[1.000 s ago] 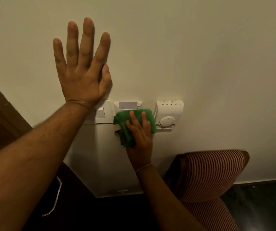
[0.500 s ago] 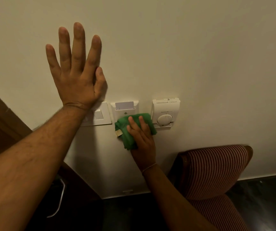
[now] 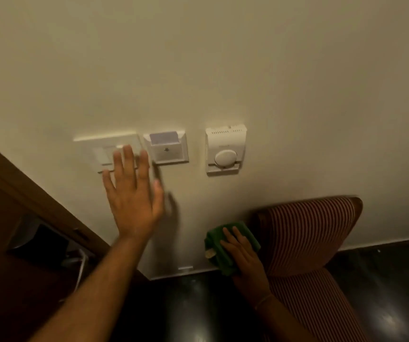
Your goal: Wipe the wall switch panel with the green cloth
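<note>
The white wall switch panel (image 3: 99, 150) sits on the cream wall, with a key-card holder (image 3: 170, 151) to its right and a thermostat with a round dial (image 3: 224, 150) further right. My left hand (image 3: 134, 196) is spread open just below the panel, its fingertips overlapping the panel's lower right part. My right hand (image 3: 241, 255) holds the green cloth (image 3: 217, 245) low down near the skirting, well below the thermostat and away from the panel.
A chair with red and white striped upholstery (image 3: 307, 233) stands against the wall at the right, close to my right hand. A dark wooden door frame (image 3: 25, 191) runs diagonally at the left. The floor (image 3: 198, 304) is dark and glossy.
My right hand has dropped with the green cloth from the card holder down towards the floor. My left hand has come off the wall above the panel and lowered below it.
</note>
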Demonstrator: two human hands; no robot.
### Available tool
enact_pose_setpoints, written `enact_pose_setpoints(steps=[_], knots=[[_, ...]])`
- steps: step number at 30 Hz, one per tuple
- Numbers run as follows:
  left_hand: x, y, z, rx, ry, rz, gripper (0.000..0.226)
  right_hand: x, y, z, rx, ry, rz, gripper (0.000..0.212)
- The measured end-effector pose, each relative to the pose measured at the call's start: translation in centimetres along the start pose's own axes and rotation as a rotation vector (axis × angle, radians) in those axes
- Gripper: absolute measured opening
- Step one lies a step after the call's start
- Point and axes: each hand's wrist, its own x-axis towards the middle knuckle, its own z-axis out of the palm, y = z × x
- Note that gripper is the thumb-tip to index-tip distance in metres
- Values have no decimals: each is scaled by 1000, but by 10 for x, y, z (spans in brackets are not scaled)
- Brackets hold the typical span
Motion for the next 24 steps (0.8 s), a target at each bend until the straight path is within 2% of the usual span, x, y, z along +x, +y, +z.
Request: enact_pose_setpoints(steps=[2,4,8,11,13,15,18,22,24], knots=[[-71,24,20,-20,-178,-2,82,-22,19,-4,-24,-58,83,50],[-137,50,35,-38,-336,14,75,-44,38,-7,-43,-96,195,48],[-233,98,58,-34,-695,47,72,-105,88,-7,-110,-221,406,52],[-282,128,78,5,-880,-9,75,-155,125,3,-135,-261,639,68],[-313,141,93,-1,-1001,19,76,-184,143,9,-150,-332,735,66],[-342,151,108,-11,-1094,70,77,-206,170,17,-186,-404,763,61],[-374,153,128,5,-1158,123,76,-230,205,30,-271,-615,814,63],[-400,143,146,49,-1195,170,77,-245,236,53,-327,-611,981,71],[-402,137,143,87,-1260,185,81,-251,237,61,-284,-730,1034,75]])
